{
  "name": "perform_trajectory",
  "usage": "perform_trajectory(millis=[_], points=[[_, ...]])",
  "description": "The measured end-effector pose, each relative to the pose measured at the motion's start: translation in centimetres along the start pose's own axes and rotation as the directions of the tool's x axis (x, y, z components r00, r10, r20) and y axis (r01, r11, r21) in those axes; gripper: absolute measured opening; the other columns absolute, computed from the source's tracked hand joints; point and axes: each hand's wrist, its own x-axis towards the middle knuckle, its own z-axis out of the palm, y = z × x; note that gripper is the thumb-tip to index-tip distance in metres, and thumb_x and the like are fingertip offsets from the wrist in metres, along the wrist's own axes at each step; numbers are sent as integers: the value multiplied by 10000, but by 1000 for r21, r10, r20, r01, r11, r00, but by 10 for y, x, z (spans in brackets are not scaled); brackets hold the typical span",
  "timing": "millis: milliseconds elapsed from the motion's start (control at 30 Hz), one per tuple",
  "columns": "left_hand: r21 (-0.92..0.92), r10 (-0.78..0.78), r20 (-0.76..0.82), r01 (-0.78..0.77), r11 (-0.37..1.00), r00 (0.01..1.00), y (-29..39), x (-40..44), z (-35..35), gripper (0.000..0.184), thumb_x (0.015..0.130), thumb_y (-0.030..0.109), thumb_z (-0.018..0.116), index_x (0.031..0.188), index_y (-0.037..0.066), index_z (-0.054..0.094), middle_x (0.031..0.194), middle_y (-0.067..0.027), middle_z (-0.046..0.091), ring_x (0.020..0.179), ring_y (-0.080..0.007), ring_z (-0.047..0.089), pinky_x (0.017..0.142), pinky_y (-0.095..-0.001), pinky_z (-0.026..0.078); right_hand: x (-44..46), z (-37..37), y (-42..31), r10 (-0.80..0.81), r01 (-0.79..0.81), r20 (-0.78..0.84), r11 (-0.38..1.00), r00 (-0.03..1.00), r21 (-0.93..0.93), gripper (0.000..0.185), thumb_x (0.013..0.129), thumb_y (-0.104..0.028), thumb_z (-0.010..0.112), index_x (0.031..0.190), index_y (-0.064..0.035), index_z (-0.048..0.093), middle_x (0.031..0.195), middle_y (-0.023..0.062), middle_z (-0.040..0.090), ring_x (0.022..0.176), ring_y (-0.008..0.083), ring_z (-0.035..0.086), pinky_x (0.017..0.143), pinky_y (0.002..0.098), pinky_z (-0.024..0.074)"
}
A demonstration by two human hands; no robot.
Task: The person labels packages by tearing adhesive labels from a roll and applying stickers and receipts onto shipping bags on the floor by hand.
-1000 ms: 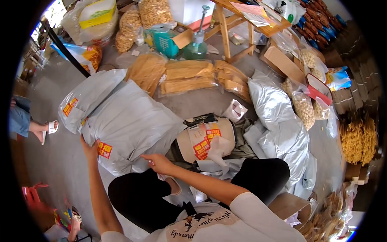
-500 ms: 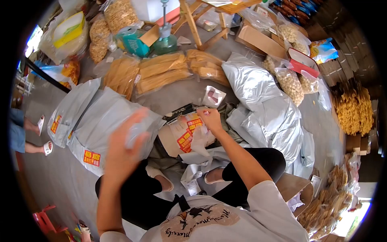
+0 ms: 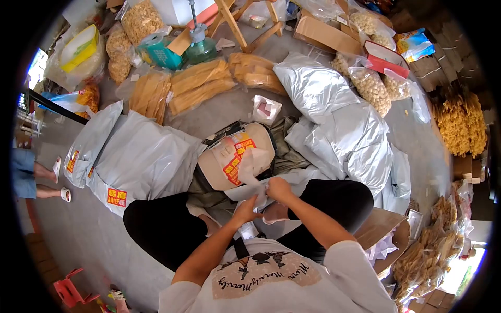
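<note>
My left hand (image 3: 244, 212) and my right hand (image 3: 279, 189) are close together just above my lap. The right hand's fingers are closed at the edge of a silver-grey plastic bag (image 3: 300, 176). My left fingers are curled beside it; what they hold, if anything, is hidden. Just beyond the hands lies a beige, rounded, dark-edged item (image 3: 211, 166), perhaps a basket or box. Red and yellow stickers (image 3: 232, 171) and a crumpled whitish strip (image 3: 249, 166) are on it. A small white piece with a label (image 3: 248, 230) lies below my hands.
Filled grey mailing bags (image 3: 148, 154) lie at left, and more silver bags (image 3: 344, 120) at right. Flat packs of yellowish dried food (image 3: 201, 86) lie ahead, near a green bottle with a pump (image 3: 201, 50). Another person's legs (image 3: 44, 180) show at left.
My left hand has come down from above the left bags to my lap. My right hand has left the beige item's far edge and drawn back towards me.
</note>
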Motion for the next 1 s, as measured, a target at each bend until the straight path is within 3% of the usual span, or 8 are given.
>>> perform_trajectory(millis=[33, 133, 233, 267, 333, 600, 800, 1000], points=[[-209, -109, 56, 118, 971, 992, -3, 2, 1, 538, 626, 206, 709, 1095, 35, 508, 1002, -185, 576, 918, -345, 555, 770, -392, 435, 0, 2, 3, 2, -2, -11, 1000, 1000, -5, 352, 579, -343, 707, 717, -27, 632, 702, 167, 615, 637, 304, 603, 587, 384, 477], [-31, -303, 117, 308, 951, 946, -29, 16, -4, 317, 704, 167, 639, 970, 9, 570, 882, -177, 606, 796, -322, 595, 671, -376, 452, 1, -12, 7, -170, 145, 85, 960, 982, 239, 353, 598, -365, 697, 713, -37, 638, 669, 159, 609, 619, 271, 606, 559, 359, 473], [-541, -198, -181, 71, 838, 963, -41, 44, -7, 191, 812, 137, 539, 948, 10, 582, 786, -45, 618, 641, -139, 585, 567, -286, 470, -12, -53, -9, -109, -3, 335, 948, 936, 318, 361, 606, -364, 709, 723, -30, 639, 623, 108, 602, 558, 176, 581, 502, 302, 445], [-656, -368, -51, 247, 713, 928, 19, 41, -48, 178, 840, 143, 504, 950, 24, 577, 814, -20, 604, 679, -114, 577, 576, -256, 466, -18, -64, -14, -103, -96, 332, 842, 938, 531, 332, 622, -330, 717, 729, -26, 637, 618, 72, 592, 532, 128, 542, 477, 271, 417], [-743, -273, -151, 72, 665, 950, 50, 48, -78, 164, 835, 172, 527, 919, 40, 574, 780, -11, 594, 664, -100, 571, 576, -254, 467, -25, -70, -20, -111, -181, 346, 684, 932, 707, 305, 639, -296, 725, 734, -21, 634, 613, 35, 581, 506, 79, 504, 451, 240, 388], [-873, -318, -234, -55, 484, 919, 115, 46, -137, 257, 805, 145, 582, 1024, 31, 512, 774, -10, 592, 631, -59, 545, 528, -188, 424, -48, -121, -52, -94, 9, 34, 429, 995, 903, 257, 660, -125, 708, 843, 36, 626, 725, 51, 619, 573, 86, 541, 494, 216, 413], [-814, -16, 61, 59, 578, 998, 119, 30, -124, 444, 722, 68, 662, 1125, 23, 480, 929, -63, 613, 807, -110, 583, 726, -245, 453, -42, -137, -54, 3, 74, -77, 236, 997, 969, 245, 700, -83, 685, 871, 67, 595, 777, 108, 628, 614, 119, 583, 532, 242, 473], [-803, -145, 127, 187, 566, 981, 120, 19, -122, 216, 793, 109, 592, 980, 3, 581, 862, -37, 626, 738, -98, 585, 673, -229, 455, -45, -155, -58, 119, 68, -94, 202, 988, 977, 246, 711, -97, 678, 873, 65, 588, 747, 86, 620, 569, 110, 569, 482, 228, 452]])
